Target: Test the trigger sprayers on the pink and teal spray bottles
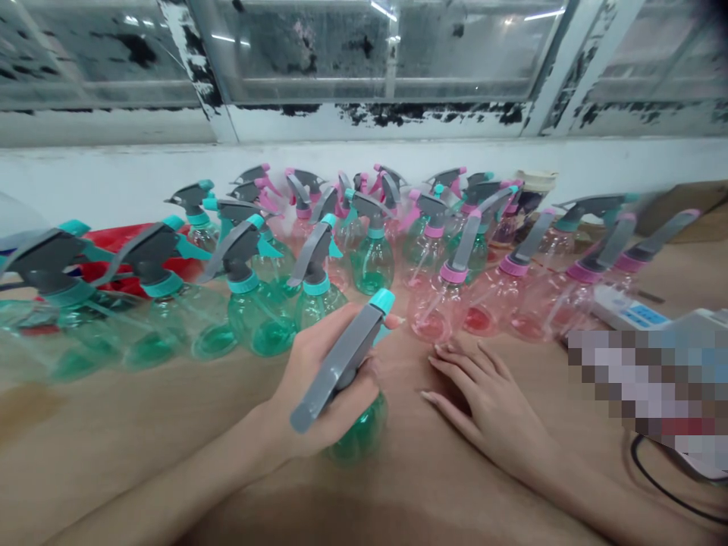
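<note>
My left hand (335, 379) is wrapped round the neck of a green spray bottle (361, 436) with a grey trigger head and a turquoise nozzle. The bottle is at the near middle of the table, its upper body hidden by my fingers. To its right, my right hand (489, 387) rests low over the tabletop with fingers spread and nothing in them. Just beyond its fingertips stands a clear pink spray bottle (432, 311) with a pink collar. A green spray bottle (262, 318) with a turquoise collar stands beyond my left hand.
Green spray bottles line the left and pink ones the right, with several more behind. A red item (122, 254) lies behind the left row. At right are a white device (631, 307), a blurred-out item (642, 379), a black cable (654, 481) and a cardboard box (685, 208). Windows rise behind.
</note>
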The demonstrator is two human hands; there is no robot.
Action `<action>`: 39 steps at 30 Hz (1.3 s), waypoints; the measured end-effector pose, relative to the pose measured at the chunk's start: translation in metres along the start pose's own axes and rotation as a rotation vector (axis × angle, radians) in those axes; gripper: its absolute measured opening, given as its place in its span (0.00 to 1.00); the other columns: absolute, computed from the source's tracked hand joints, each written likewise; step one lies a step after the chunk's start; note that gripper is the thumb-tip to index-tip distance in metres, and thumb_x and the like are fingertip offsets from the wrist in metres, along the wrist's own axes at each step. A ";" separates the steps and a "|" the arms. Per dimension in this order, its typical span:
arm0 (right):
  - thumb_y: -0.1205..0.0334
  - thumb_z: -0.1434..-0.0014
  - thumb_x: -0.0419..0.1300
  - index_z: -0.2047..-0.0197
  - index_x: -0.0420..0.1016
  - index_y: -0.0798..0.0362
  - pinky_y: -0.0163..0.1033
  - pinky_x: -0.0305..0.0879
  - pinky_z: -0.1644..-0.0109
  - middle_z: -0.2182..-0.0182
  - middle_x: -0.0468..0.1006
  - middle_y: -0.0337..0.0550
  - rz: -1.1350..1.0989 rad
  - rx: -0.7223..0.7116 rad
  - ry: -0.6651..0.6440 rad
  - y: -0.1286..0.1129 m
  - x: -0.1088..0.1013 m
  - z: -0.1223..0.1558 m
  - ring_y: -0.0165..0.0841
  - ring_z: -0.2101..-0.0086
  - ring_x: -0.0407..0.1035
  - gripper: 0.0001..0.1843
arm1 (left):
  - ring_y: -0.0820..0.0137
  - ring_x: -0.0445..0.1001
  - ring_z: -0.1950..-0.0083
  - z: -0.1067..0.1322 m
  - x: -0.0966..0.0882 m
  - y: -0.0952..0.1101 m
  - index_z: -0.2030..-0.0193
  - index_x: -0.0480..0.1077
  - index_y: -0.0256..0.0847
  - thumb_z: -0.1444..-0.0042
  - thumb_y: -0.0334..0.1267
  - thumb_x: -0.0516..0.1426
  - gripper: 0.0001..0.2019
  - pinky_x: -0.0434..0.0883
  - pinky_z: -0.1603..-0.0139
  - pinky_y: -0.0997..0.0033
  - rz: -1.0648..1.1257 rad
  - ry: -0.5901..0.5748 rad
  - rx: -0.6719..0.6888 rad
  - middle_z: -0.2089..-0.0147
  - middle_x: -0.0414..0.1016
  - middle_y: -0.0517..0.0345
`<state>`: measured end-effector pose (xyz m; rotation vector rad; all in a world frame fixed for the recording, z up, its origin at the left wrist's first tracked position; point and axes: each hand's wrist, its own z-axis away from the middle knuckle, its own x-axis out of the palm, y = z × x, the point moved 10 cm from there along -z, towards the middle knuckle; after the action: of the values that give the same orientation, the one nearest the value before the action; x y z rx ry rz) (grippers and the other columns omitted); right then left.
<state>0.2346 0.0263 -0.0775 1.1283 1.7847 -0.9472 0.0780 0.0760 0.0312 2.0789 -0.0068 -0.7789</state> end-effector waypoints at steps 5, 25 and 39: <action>0.50 0.34 0.53 0.42 0.71 0.55 0.57 0.67 0.42 0.46 0.76 0.54 -0.041 0.009 -0.032 0.005 0.006 0.002 0.47 0.45 0.68 0.23 | 0.70 0.64 0.76 0.000 -0.001 0.003 0.54 0.71 0.47 0.48 0.34 0.52 0.15 0.68 0.70 0.68 -0.011 0.013 0.035 0.75 0.64 0.63; 0.51 0.32 0.52 0.42 0.71 0.57 0.56 0.68 0.43 0.46 0.76 0.52 -0.015 -0.052 -0.051 0.006 0.006 0.001 0.46 0.46 0.68 0.23 | 0.71 0.72 0.71 0.001 -0.007 0.016 0.67 0.69 0.42 0.42 0.35 0.51 0.07 0.70 0.70 0.71 -0.176 0.033 0.081 0.70 0.74 0.59; 0.44 0.35 0.52 0.37 0.66 0.58 0.62 0.63 0.39 0.38 0.68 0.54 0.091 -0.079 -0.034 -0.008 0.007 0.014 0.50 0.39 0.61 0.32 | 0.72 0.64 0.78 0.003 -0.005 0.013 0.52 0.71 0.43 0.45 0.33 0.52 0.14 0.70 0.70 0.69 -0.067 0.041 0.075 0.76 0.67 0.64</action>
<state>0.2280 0.0137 -0.0883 1.1268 1.7137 -0.8305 0.0756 0.0673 0.0420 2.1752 0.0574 -0.7863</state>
